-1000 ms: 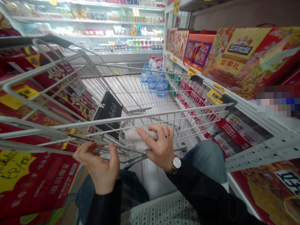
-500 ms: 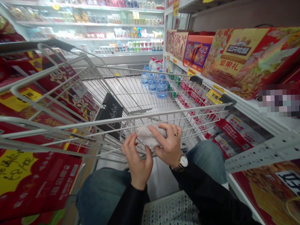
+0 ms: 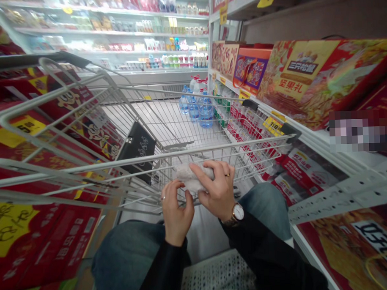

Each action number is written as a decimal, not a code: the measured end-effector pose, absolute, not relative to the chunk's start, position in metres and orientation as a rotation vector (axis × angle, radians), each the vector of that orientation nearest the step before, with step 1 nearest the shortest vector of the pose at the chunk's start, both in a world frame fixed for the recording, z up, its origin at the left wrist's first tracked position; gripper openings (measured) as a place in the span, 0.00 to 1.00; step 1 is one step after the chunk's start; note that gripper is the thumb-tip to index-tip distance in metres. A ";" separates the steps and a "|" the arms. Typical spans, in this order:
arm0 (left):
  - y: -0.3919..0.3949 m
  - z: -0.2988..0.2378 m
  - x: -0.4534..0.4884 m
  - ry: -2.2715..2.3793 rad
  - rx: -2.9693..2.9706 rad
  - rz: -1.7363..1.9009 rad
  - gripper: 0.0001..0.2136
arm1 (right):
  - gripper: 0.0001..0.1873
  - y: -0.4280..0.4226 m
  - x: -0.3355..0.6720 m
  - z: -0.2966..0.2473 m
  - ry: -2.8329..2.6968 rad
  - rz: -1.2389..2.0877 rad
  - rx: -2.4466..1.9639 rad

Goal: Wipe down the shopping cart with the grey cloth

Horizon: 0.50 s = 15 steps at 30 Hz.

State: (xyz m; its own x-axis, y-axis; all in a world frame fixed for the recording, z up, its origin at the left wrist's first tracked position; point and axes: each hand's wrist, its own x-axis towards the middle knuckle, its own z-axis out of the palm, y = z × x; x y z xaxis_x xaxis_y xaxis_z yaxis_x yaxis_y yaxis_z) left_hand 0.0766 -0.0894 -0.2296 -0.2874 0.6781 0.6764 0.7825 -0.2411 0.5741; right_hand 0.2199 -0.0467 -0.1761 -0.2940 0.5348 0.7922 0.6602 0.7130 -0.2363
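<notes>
A wire shopping cart (image 3: 212, 146) stands right in front of me in a shop aisle. My right hand (image 3: 217, 188) presses a folded white cloth (image 3: 190, 179) against the cart's near wire edge, fingers curled over it. My left hand (image 3: 175, 209) sits just left of it, its fingertips pinching the cloth's lower left corner. A watch is on my right wrist and a ring on each hand. A black tag (image 3: 138, 151) hangs inside the cart on the left. My knees in blue jeans show below the hands.
Red gift boxes (image 3: 39, 175) are stacked close on the left. Shelves on the right hold large red and yellow boxes (image 3: 321, 77) with yellow price tags. Water bottles (image 3: 200, 106) stand on the floor ahead, with a chilled display beyond them.
My left hand left the cart's lower wire frame, moved right, and took hold of the cloth beside my right hand. The cloth shifted slightly right along the cart's edge.
</notes>
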 end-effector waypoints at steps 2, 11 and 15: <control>-0.090 -0.229 0.075 -1.886 -1.813 -1.569 0.07 | 0.34 -0.046 0.221 -0.181 -2.013 -0.158 -0.923; -0.091 -0.225 0.072 -1.936 -1.774 -1.575 0.03 | 0.35 -0.048 0.228 -0.229 -2.094 -0.117 -0.999; -0.093 -0.227 0.070 -1.947 -1.794 -1.525 0.05 | 0.37 -0.049 0.221 -0.188 -1.967 -0.140 -0.946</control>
State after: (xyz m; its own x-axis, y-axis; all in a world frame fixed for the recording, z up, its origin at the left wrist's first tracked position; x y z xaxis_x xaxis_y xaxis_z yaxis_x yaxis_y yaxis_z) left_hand 0.0704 -0.0929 -0.2269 -0.3081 0.7038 0.6402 0.7901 -0.1855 0.5842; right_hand 0.2209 -0.0490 -0.1879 -0.2830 0.5617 0.7774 0.6660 0.6984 -0.2622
